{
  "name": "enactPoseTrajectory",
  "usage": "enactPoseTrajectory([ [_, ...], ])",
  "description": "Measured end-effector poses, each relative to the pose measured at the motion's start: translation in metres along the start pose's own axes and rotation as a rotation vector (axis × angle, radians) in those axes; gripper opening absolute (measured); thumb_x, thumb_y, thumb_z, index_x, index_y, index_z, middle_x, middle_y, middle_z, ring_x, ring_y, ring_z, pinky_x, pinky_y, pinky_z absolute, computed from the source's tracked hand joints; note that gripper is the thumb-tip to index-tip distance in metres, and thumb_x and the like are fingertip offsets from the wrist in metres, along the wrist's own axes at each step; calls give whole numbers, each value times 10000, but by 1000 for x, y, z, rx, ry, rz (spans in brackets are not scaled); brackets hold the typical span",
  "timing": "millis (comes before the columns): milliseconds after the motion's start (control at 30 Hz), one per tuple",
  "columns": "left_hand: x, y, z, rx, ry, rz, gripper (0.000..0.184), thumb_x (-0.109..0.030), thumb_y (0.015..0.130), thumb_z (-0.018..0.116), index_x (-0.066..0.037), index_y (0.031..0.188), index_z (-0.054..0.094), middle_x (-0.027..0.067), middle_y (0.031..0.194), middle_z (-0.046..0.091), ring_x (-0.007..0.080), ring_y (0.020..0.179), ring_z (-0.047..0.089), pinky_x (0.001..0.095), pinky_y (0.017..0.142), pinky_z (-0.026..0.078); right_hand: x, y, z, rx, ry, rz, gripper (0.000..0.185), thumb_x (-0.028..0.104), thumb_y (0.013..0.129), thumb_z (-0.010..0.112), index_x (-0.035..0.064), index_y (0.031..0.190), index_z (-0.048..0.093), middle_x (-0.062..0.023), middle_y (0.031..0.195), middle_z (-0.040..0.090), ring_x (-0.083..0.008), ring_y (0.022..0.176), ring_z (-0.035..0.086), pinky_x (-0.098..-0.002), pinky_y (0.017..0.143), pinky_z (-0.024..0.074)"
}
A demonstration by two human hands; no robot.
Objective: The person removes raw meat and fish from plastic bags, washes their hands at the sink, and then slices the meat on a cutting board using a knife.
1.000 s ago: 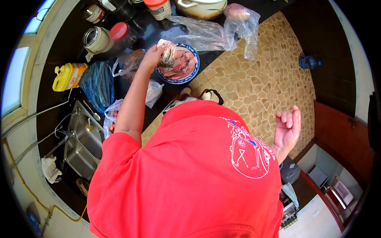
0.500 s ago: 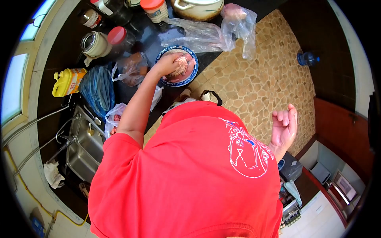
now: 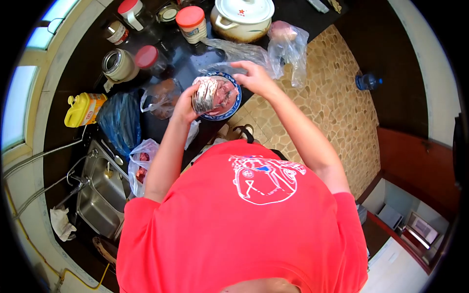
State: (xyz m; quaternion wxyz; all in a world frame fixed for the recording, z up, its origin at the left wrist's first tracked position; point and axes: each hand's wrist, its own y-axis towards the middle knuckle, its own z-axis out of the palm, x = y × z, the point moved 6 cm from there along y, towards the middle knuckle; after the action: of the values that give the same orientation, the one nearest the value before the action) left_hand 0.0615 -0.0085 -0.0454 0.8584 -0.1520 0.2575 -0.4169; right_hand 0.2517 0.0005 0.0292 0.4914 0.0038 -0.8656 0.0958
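Observation:
My left hand is closed on a piece of scored, silvery-skinned fish, which it holds over the left part of a blue-and-white bowl. More pink fish pieces lie in the bowl. At the bowl's upper right edge is my right hand, its thumb and index finger apart and nothing between them. A clear plastic bag lies just beyond the bowl.
A lidded white pot and a red-lidded tub stand behind the bowl. To the left are a blue bag, a yellow jug and a steel sink. A bag with red meat lies beside the sink.
My left hand has lifted a fish piece from the bowl, tilted to show its scored skin. My right hand has come from the far right side to the bowl's edge.

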Motion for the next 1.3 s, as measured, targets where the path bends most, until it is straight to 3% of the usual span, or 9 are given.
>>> enactPoseTrajectory([
  [200,11,-44,5,119,-95,69,480,-252,919,359,-2,1329,359,243,1286,463,422,1146,490,545,970,388,-37,84,68,86,-236,-19,676,102,698,610,-9,1327,388,-271,1334,399,-351,1254,388,-350,1043,324],
  [333,15,-63,11,181,-202,76,517,-274,892,433,-5,1327,360,250,1310,432,405,1174,468,574,969,375,-43,92,65,219,-549,176,627,116,701,588,41,1307,442,-257,1264,469,-346,1157,483,-372,985,392],
  [400,14,-74,16,197,-263,133,560,-296,857,517,-12,1317,374,236,1283,458,366,1169,480,589,987,346,-37,91,45,-65,-550,-48,282,110,737,552,70,997,653,-242,978,599,-379,910,595,-434,817,485],
  [467,9,-77,10,207,-269,183,550,-302,851,526,-16,1302,393,216,1252,486,349,1158,490,593,1010,313,-4,77,11,-162,-433,-77,168,168,767,576,79,867,676,-193,776,628,-361,772,619,-438,726,497],
  [533,0,-78,4,224,-312,240,521,-300,852,521,-19,1279,422,206,1233,505,358,1163,482,601,1024,282,24,61,-19,-252,-358,-159,164,234,785,595,114,870,668,-168,798,640,-354,752,615,-406,684,494],
  [700,-25,-84,18,263,-327,287,510,-284,859,492,-25,1293,421,227,1283,469,409,1211,429,601,1031,269,56,1,-56,-81,-203,-190,174,78,774,574,94,917,672,-102,849,608,-214,659,620,-326,663,497],
  [800,-36,-86,35,280,-334,286,521,-263,865,484,-28,1321,393,243,1329,419,410,1223,416,588,1035,274,40,-37,-47,34,-206,-212,263,-46,719,558,90,914,672,-80,943,607,-210,842,610,-322,725,496],
  [1100,2,-87,105,407,-172,78,550,-238,863,496,9,1329,339,258,1276,450,393,1148,486,550,954,398,-11,-104,-10,-189,276,-33,134,70,806,573,31,916,639,-86,988,595,-186,885,576,-289,772,463],
  [1300,13,-79,115,337,-61,-14,492,-230,887,474,4,1308,371,225,1233,495,339,1097,534,507,896,459,-2,-99,-28,-403,-84,23,301,27,736,589,56,1036,595,-91,967,532,-157,813,544,-280,737,461],
])
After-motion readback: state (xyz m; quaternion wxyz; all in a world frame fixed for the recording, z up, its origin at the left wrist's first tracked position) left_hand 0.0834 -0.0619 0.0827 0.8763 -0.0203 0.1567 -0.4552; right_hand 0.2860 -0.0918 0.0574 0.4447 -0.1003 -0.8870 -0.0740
